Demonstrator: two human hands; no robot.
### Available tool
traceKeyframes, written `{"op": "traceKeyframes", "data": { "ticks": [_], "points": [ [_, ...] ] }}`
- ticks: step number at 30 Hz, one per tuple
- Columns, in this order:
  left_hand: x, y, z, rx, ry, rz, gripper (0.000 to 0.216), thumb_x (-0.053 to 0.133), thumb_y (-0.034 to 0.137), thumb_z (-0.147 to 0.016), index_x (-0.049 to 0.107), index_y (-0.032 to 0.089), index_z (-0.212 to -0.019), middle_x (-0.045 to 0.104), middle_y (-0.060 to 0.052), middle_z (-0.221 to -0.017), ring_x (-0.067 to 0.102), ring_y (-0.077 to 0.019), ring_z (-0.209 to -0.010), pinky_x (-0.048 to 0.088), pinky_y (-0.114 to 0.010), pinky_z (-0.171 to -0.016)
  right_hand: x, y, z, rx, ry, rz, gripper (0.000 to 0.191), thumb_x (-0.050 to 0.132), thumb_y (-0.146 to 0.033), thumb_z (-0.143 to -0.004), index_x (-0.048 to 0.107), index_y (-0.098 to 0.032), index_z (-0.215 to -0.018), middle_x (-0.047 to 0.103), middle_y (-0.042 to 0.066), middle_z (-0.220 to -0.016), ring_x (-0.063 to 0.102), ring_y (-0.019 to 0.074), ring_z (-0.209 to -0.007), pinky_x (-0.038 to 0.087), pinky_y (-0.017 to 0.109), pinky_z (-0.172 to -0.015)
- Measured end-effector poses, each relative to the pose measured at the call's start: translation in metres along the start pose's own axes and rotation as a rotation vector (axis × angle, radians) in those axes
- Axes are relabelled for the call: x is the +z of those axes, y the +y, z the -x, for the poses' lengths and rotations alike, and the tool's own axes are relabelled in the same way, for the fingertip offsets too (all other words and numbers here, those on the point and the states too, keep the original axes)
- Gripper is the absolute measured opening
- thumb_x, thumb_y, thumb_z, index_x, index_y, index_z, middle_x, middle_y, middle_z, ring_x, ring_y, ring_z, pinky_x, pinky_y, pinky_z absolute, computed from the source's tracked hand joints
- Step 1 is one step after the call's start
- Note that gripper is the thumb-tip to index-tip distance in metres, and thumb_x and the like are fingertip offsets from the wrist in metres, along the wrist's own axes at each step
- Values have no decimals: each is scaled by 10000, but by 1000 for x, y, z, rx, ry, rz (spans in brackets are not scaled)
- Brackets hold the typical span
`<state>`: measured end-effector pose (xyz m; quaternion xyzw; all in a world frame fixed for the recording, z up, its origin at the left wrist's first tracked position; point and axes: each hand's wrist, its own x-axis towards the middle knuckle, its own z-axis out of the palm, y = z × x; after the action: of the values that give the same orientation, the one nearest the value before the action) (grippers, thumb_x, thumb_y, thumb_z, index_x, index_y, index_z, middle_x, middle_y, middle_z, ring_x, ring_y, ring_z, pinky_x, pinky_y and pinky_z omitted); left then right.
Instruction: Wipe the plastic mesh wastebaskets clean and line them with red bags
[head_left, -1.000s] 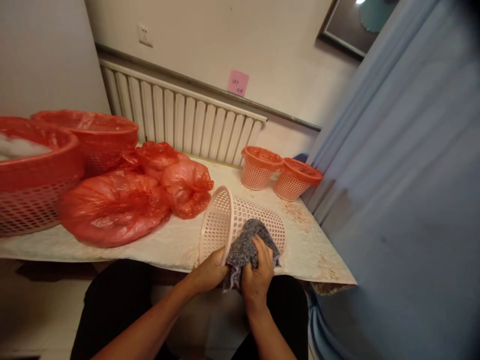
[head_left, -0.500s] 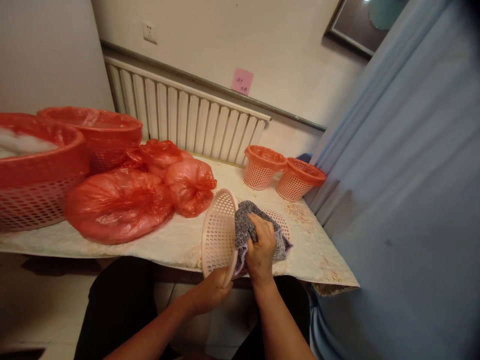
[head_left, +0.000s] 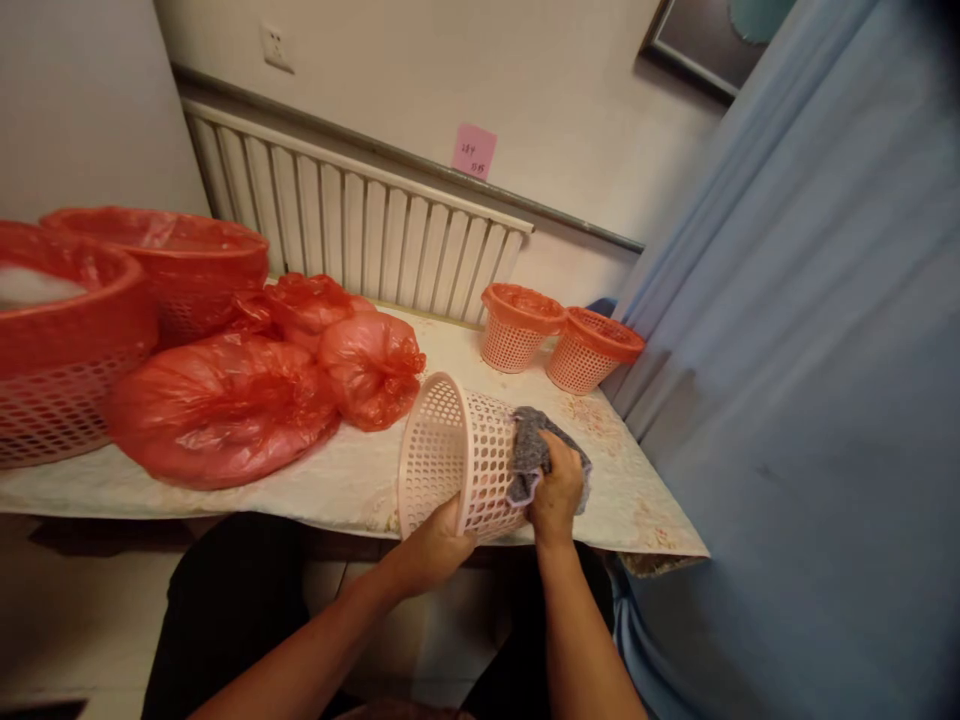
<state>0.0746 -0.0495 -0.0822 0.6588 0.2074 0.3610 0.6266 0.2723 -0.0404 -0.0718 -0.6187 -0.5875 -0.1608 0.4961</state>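
Note:
A pale pink perforated plastic basket [head_left: 489, 455] lies on its side at the table's front edge, its mouth facing left. My left hand [head_left: 435, 548] grips the near part of its rim, the fingers partly inside the mouth. Bunched in my right hand [head_left: 559, 490] is a grey cloth [head_left: 531, 450] with a light purple edge. That hand presses the cloth against the basket's outer wall near the base, which the cloth covers.
Two small baskets with red liners [head_left: 514, 330] stand at the back right. Filled red plastic bags [head_left: 225, 405] and large red-lined baskets [head_left: 71, 400] occupy the left. A radiator [head_left: 352, 220] runs along the wall; a blue curtain [head_left: 787, 350] hangs right of the table [head_left: 645, 490].
My right hand and the cloth have slid right along the basket wall, from near the rim toward the base. My left hand keeps its hold on the rim. The view has shifted slightly.

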Motion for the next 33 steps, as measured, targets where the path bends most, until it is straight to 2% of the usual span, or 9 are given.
{"op": "traceKeyframes", "data": {
  "ticks": [4,7,10,13,18,22,25,27,33],
  "points": [
    [-4,3,0,-13,-16,-15,541,511,93,-794,526,163,-1330,651,-79,-1255,539,-237,-1230,358,-437,-1123,-9,41,12,152,82,82,378,453,-185,-801,647,-145,-1124,680,115,-1113,579,254,-1036,421,439,-947],
    [-7,7,-1,-37,-24,-36,518,504,102,-796,551,164,-1309,656,-75,-1249,547,-242,-1220,357,-441,-1122,-11,42,34,209,117,105,400,450,-182,-801,627,-134,-1156,658,141,-1150,560,275,-1089,418,460,-955],
    [-9,10,-3,-24,-56,-11,495,523,139,-811,558,167,-1304,661,-75,-1238,532,-244,-1238,356,-439,-1122,-6,17,56,198,156,68,433,433,-156,-796,604,-135,-1193,638,151,-1190,539,277,-1134,417,482,-972],
    [-10,10,-4,-2,-40,-5,508,572,168,-798,552,161,-1305,656,-76,-1234,514,-252,-1249,355,-434,-1119,-1,-22,67,96,123,-27,485,417,-106,-770,587,-166,-1220,620,132,-1226,525,261,-1163,415,496,-992],
    [-16,-2,1,18,-91,-105,458,528,63,-700,648,162,-1131,714,-38,-1022,589,-242,-1059,450,-395,-997,-2,-76,57,-118,18,-166,624,393,-36,-689,555,-214,-1265,587,101,-1284,517,253,-1192,426,517,-982],
    [-20,-12,11,-6,-132,-164,234,487,89,-759,676,155,-881,690,-14,-783,601,-208,-859,496,-348,-857,1,-90,37,-194,9,-209,681,376,-24,-640,557,-212,-1269,604,96,-1261,531,241,-1185,428,503,-985],
    [-20,-15,15,2,-110,-230,272,464,71,-761,666,164,-917,699,-14,-861,599,-200,-873,484,-337,-871,3,-88,23,-198,0,-227,671,384,-36,-618,592,-207,-1232,642,87,-1203,551,230,-1161,434,477,-988],
    [-19,-17,17,22,-113,-242,351,445,63,-760,665,169,-1011,709,-17,-963,604,-203,-946,462,-336,-931,2,-82,16,-113,-8,-273,632,391,-51,-618,632,-214,-1179,665,71,-1165,570,223,-1135,441,456,-989],
    [-21,-22,17,2,-130,-195,508,425,42,-709,673,166,-1134,724,-20,-1046,608,-219,-1070,433,-357,-1016,-2,-40,7,418,-12,-663,390,512,-273,-780,662,-166,-1124,721,72,-983,664,203,-879,530,361,-836]
  ]
}}
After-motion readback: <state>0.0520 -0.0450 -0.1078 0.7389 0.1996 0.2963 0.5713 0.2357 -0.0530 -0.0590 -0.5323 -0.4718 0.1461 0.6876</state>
